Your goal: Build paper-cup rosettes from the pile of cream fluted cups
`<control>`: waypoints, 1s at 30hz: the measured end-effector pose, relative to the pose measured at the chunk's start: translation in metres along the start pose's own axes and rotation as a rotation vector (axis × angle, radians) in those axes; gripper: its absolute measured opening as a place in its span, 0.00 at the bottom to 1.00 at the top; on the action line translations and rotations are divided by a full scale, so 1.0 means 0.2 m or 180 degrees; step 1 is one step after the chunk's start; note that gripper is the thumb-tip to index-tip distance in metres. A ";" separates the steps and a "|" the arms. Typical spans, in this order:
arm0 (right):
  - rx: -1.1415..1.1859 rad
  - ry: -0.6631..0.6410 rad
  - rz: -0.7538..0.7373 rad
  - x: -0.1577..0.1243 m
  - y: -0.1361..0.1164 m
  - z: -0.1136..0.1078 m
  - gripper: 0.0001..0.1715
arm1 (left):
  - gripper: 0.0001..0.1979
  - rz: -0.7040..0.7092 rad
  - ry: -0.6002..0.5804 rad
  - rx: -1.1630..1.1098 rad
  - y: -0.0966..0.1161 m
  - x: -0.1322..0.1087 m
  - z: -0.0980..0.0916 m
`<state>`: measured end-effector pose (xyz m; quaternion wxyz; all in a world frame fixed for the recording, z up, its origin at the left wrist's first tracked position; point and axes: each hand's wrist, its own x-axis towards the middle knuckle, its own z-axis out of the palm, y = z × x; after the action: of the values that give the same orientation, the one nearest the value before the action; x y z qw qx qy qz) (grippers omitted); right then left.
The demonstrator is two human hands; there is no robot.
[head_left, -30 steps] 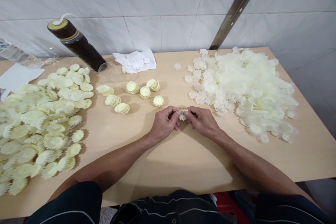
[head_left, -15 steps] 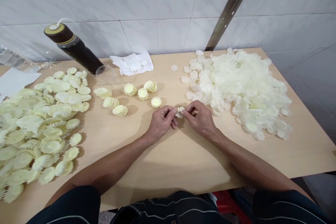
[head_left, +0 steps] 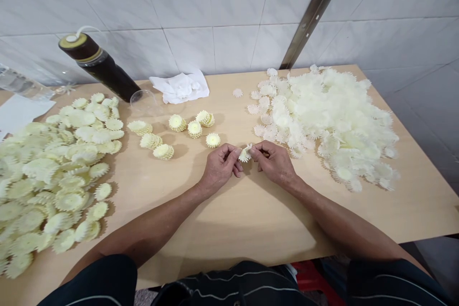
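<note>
Both my hands are together at the middle of the table [head_left: 251, 222], near the front edge. My left hand [head_left: 219, 168] and right hand [head_left: 275, 162] are each pinched on the same flower piece [head_left: 245, 154], thumb and fingertips closed on it from either side. The flower piece is small, pale cream and tooth-edged, held just above the table between the two hands. It may be one layer or a few pressed together; too small to tell.

To my right a big loose white pile [head_left: 333, 119] of the same toothed pieces covers that end of the table, with its nearest pieces just beside my right hand. A few singles lie apart at its left edge.

To my left there is a wide yellowish pile [head_left: 53, 167] of thicker toothed discs, well apart from my hands.

Beyond my left hand are six small stacked flowers [head_left: 194, 128], scattered in a loose row, with the nearest one [head_left: 213, 140] close to my left fingers.

At the back of the table a dark bottle [head_left: 102, 69] with a tan cap stands by the tiled wall [head_left: 201, 5]. A clear cup [head_left: 145, 101] sits at its base and a crumpled white cloth [head_left: 181, 87] lies beside it. A metal rail [head_left: 311, 9] slants up the wall.

My forearms rest on the table.
</note>
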<state>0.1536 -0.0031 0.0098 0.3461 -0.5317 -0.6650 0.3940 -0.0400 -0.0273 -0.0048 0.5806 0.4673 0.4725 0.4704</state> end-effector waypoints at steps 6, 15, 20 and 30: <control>0.0051 0.0071 0.0174 0.05 0.00 -0.09 0.20 | 0.24 0.0009 0.0133 -0.0086 -0.02 -0.01 0.01; 0.1562 -0.0118 0.0415 0.12 0.00 -0.28 0.25 | 0.24 -0.0106 0.0091 -0.0126 0.02 -0.01 0.00; 0.1732 -0.0304 0.0388 0.10 -0.04 -0.26 0.27 | 0.23 -0.0064 0.0050 -0.0055 0.03 0.00 0.00; -0.1852 0.1924 -0.0826 0.11 0.01 -0.54 0.08 | 0.23 -0.0069 0.0085 -0.0093 0.00 0.00 0.01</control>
<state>0.2442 0.0361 0.0575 0.4077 -0.6104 -0.6784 -0.0297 -0.0391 -0.0276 -0.0037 0.5861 0.4472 0.4785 0.4771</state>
